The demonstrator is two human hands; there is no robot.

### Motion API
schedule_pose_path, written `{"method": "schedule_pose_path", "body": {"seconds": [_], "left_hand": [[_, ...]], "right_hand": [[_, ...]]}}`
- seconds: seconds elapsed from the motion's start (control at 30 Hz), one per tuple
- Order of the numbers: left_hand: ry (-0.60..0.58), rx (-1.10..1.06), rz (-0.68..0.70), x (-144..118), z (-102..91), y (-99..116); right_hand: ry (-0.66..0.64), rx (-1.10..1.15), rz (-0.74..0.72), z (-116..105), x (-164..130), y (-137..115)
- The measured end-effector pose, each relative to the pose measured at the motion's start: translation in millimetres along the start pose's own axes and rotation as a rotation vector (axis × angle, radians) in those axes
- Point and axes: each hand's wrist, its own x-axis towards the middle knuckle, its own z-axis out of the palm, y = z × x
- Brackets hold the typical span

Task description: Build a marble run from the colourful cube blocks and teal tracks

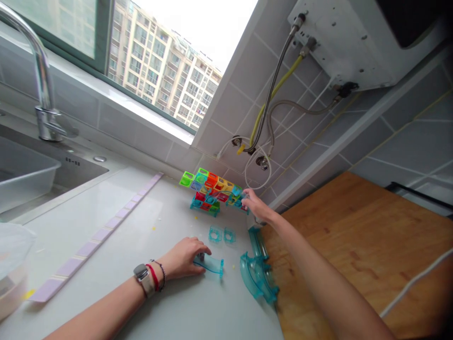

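My left hand [186, 257], with a watch and bracelets at the wrist, closes on one end of a clear blue plastic track piece [214, 267] at the counter. A small dark spot shows by its fingertips; I cannot make out what it is. Further back, my right hand [252, 204] pinches a blue block at the right end of a structure of colourful see-through blocks [212, 186]. The fingers partly hide that block. Two clear blue square pieces [215, 234] lie between the hands. Curved blue track pieces [256, 278] rest near the counter's right edge.
A wooden board [354, 236] lies right of the white counter [166, 307]. Left are a purple-and-white strip [102, 231], a plastic tub [14, 269], and the sink with a faucet [46, 99]. Hoses [271, 94] hang from a white wall unit [354, 42] behind.
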Motion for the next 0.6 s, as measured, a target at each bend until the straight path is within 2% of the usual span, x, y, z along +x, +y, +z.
{"method": "schedule_pose_path", "body": {"seconds": [0.13,0.27,0.47,0.6], "left_hand": [[-0.001,-0.01,-0.003,-0.2,-0.2,-0.6],[-0.005,-0.023,-0.007,0.2,-2.4,1.5],[-0.022,-0.015,-0.018,0.7,-3.7,3.3],[-0.023,-0.006,-0.027,0.5,-2.5,2.8]], "right_hand": [[0.1,-0.259,-0.056,-24.7,56.9,-21.6],[-0.042,-0.37,-0.118,-31.4,100.0,-28.1],[-0.144,-0.399,-0.124,-28.9,127.9,-28.2],[-0.139,-0.417,-0.155,-24.2,133.3,-26.5]]}}
